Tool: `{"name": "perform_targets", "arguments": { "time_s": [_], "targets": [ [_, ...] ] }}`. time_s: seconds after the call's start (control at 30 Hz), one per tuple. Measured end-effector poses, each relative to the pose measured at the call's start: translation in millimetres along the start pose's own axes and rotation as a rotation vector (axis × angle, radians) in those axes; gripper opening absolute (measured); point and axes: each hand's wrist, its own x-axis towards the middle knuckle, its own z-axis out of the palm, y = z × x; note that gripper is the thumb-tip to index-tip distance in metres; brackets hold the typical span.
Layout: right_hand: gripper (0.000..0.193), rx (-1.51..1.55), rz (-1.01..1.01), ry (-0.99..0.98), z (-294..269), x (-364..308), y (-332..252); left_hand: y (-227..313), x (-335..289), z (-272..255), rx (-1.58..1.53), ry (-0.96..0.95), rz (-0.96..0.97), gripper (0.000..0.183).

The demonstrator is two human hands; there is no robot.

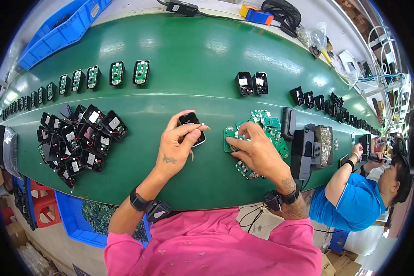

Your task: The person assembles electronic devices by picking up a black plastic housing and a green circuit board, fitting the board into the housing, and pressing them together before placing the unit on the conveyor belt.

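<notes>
My left hand is closed around a small black plastic case, over the middle of the green table. A thin pale wire end sticks out by its fingers. My right hand pinches the edge of a green circuit board at the left side of a board pile. More loose circuit boards lie behind and under that hand. On my left is a heap of black cases, several with white blocks and red wires inside.
Cases fitted with green boards form a row at the far left. Two black cases stand behind the boards. At right are a black device and a bin of small metal parts. A co-worker in blue sits further right.
</notes>
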Motion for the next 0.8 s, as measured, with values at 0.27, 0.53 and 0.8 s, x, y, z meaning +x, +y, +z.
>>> {"name": "perform_targets", "arguments": {
  "time_s": [0.27, 0.53, 0.8],
  "targets": [
    [0.017, 0.728, 0.324, 0.277, -2.4, 4.8, -11.9, 0.7, -0.4, 3.4, 0.065, -0.025, 0.111, 0.02],
    [0.031, 1.395, 0.36, 0.163, 23.3, 37.0, -30.3, 2.6, -5.2, 1.4, 0.1, -0.039, 0.112, 0.019],
    [0.026, 1.533, 0.443, 0.223, 31.1, 41.0, -33.8, 7.6, -5.1, 3.0, 0.129, 0.039, 0.167, 0.017]
  ]
}}
